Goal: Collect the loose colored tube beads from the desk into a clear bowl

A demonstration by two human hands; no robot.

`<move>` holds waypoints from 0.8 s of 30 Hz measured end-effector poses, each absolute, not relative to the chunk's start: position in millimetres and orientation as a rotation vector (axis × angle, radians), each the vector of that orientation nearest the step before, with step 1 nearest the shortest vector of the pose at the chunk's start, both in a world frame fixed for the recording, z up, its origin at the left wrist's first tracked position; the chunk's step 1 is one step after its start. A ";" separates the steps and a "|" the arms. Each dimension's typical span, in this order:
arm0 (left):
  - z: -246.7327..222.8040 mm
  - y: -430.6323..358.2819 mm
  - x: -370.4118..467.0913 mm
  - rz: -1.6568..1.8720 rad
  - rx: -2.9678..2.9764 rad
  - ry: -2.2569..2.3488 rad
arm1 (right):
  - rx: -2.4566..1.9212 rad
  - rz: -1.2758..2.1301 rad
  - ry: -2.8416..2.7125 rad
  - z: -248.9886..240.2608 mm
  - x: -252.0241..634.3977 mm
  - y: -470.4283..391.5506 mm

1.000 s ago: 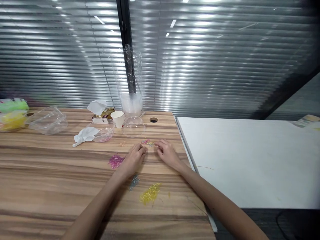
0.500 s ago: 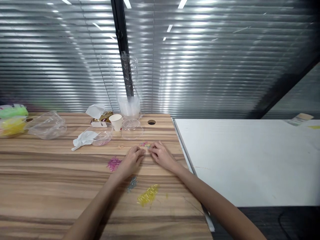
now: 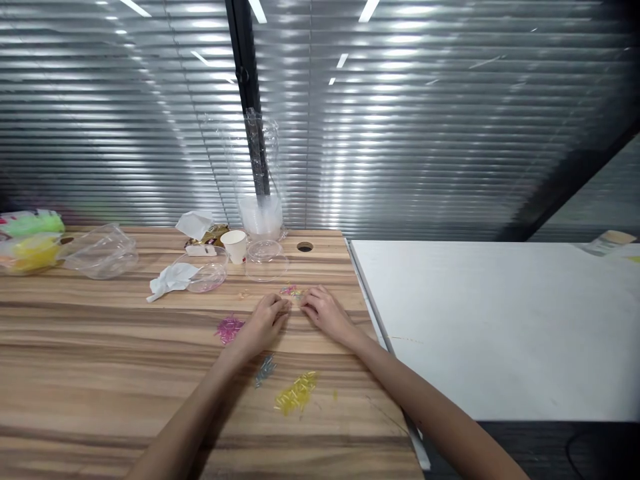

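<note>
The fingers of the left hand point(image 3: 269, 317) and right hand point(image 3: 324, 312) are curled in. Whether anything tiny is pinched cannot be told. Little mixed beads point(image 3: 290, 291) are scattered on the wooden table point(image 3: 100, 353), just past the fingertips.

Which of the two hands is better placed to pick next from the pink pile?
Probably the left hand: the pink pile lies just beside its wrist, while the right hand is farther away and would have to reach past the left.

Bare left hand point(image 3: 268, 317), bare right hand point(image 3: 324, 312), 2 slim bare forearms point(image 3: 207, 397)
</note>
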State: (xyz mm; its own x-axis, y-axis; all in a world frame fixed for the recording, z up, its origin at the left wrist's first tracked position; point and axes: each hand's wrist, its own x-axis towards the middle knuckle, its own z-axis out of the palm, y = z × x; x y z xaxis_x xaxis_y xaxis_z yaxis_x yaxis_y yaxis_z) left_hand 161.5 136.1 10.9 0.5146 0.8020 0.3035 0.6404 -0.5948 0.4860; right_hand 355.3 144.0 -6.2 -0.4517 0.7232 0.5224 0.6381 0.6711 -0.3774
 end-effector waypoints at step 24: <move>6.3 138.6 159.5 0.715 2.506 1.178 | -1.086 0.077 -2.291 -9.5 355.5 143.8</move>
State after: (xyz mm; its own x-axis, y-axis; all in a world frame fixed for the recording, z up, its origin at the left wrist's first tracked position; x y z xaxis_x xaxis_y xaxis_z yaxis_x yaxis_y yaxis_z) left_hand 159.5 138.6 6.3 0.5447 0.7773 0.3149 0.6384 -0.6278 0.4453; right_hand 355.5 143.8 -9.5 -0.4880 0.7222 0.4902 0.6877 0.6640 -0.2937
